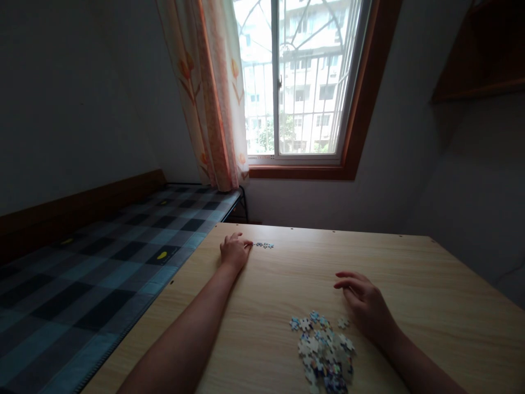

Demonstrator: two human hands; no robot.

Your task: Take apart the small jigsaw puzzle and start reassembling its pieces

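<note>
My left hand (235, 250) is at the far left part of the wooden table. Its thumb and forefinger come together at the left end of a short row of jigsaw puzzle pieces (264, 245), pinching a piece there that is mostly hidden by the fingertips. My right hand (361, 295) hovers over the table, its fingers loosely stretched out and holding nothing. Just below and to the left of it lies a heap of loose puzzle pieces (326, 350), some pale side up and others with coloured print. One single piece (343, 324) sits apart at the heap's right edge.
The light wooden table (410, 284) has small dark holes along its far edge. A bed with a checked cover (123, 257) adjoins its left side. Behind are a barred window (307, 98) and a flowered curtain (213, 98). A dark wooden shelf (484, 65) hangs upper right.
</note>
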